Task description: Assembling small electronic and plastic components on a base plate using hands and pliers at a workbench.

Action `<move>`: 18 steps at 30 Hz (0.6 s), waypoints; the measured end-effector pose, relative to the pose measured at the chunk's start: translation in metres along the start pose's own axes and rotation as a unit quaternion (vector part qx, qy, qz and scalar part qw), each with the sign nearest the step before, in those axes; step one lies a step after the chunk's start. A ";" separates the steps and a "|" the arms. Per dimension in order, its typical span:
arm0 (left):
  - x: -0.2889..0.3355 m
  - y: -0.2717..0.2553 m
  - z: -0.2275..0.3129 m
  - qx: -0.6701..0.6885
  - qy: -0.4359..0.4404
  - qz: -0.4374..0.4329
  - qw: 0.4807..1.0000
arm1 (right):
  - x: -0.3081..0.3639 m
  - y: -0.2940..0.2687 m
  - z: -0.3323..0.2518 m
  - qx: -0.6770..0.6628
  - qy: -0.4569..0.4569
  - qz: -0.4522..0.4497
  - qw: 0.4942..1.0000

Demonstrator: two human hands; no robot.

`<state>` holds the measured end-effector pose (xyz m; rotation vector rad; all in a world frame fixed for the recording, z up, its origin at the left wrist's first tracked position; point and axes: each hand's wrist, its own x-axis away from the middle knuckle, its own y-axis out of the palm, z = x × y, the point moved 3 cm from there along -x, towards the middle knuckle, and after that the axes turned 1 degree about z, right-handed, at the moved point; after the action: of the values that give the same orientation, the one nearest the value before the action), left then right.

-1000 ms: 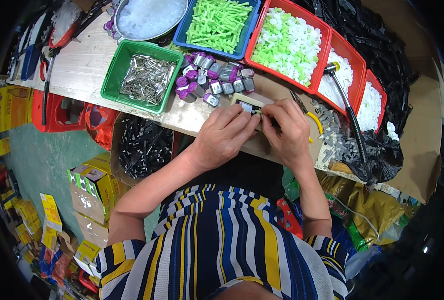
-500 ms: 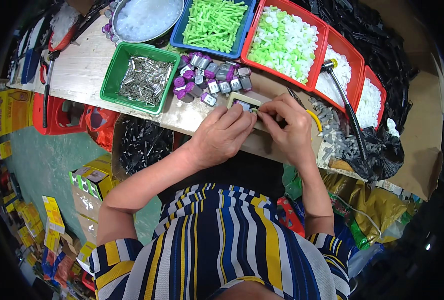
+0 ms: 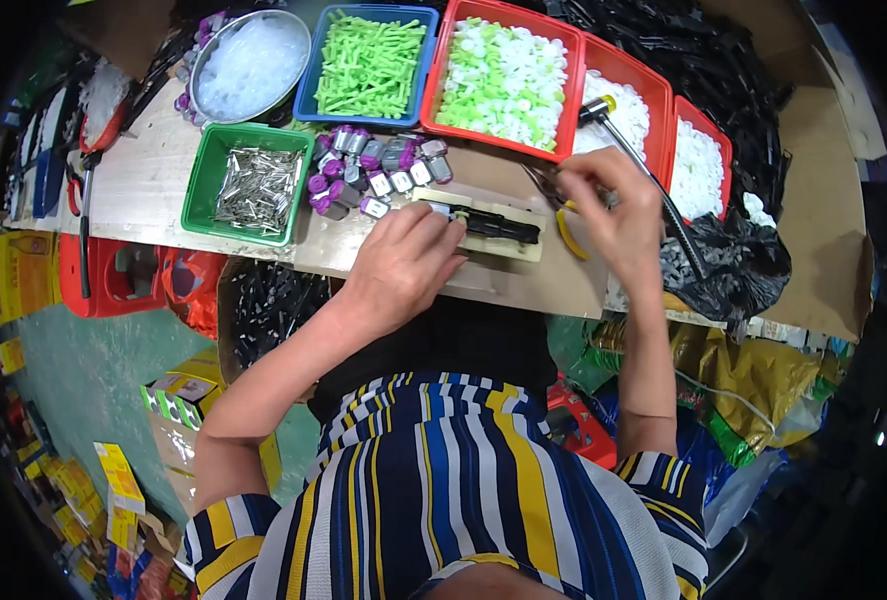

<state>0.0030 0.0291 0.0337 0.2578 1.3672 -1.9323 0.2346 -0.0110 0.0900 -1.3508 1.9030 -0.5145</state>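
Note:
My left hand (image 3: 404,262) is closed over the left end of a long cream-coloured block (image 3: 524,251), its fingertips bent down at the block's edge. A slim black plastic part (image 3: 504,226) lies in the block. Close to my left fingers a small grey piece (image 3: 442,208) shows at the part's end. My right hand (image 3: 619,205) is raised to the right of the block, its fingers curled with the tips close together. Whatever they hold, if anything, is hidden. Beneath it lie yellow-handled pliers (image 3: 571,236), and a black-handled hammer (image 3: 676,220) runs behind the hand.
Several grey-and-purple pieces (image 3: 339,190) lie beyond my left hand. A green tray of metal pins (image 3: 196,200), a blue tray of green sticks (image 3: 302,95) and red trays of small white and green parts (image 3: 576,60) line the table. A black bag (image 3: 754,265) sits at right.
My right hand has left the block and moved right, over the pliers, uncovering the black part. My left hand stays at the block's left end. The whole view has shifted slightly.

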 end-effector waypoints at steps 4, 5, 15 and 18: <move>-0.004 -0.024 -0.003 0.028 -0.026 0.038 0.999 | -0.019 -0.029 0.041 0.177 0.041 -0.035 0.983; -0.005 -0.034 -0.007 0.000 -0.034 0.055 0.998 | -0.024 -0.030 0.047 0.176 0.042 -0.036 0.983; 0.017 -0.103 -0.078 -0.179 -0.236 -0.013 0.955 | -0.068 -0.008 0.055 0.263 0.047 -0.235 0.935; 0.020 -0.102 -0.087 -0.154 -0.251 -0.039 0.955 | -0.066 -0.005 0.053 0.256 0.036 -0.221 0.940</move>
<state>-0.1001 0.1117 0.0611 -0.4187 1.3107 -1.6572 0.2895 0.0526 0.0812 -1.4033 1.3660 -1.2039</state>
